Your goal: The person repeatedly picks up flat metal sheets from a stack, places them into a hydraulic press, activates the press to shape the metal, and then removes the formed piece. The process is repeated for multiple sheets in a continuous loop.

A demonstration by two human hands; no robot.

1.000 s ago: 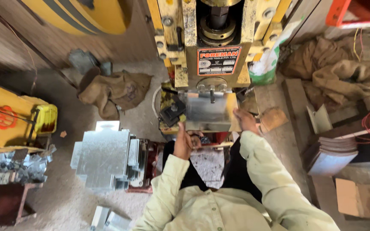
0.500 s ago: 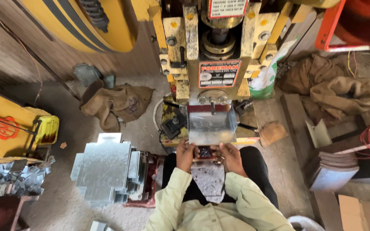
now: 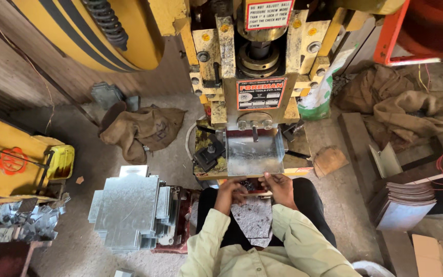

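Both hands at the press, our fingers pinching a metal sheet.
Left hand (image 3: 230,192) and right hand (image 3: 279,187) grip the metal sheet's (image 3: 255,156) near edge below the yellow press (image 3: 255,66).

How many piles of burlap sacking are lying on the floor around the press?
2: one brown burlap heap left of the press, another burlap heap on the right by the orange frame. More may be hidden.

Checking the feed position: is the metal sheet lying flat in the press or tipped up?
Flat. The metal sheet lies level on the press bed, both hands at its near edge.
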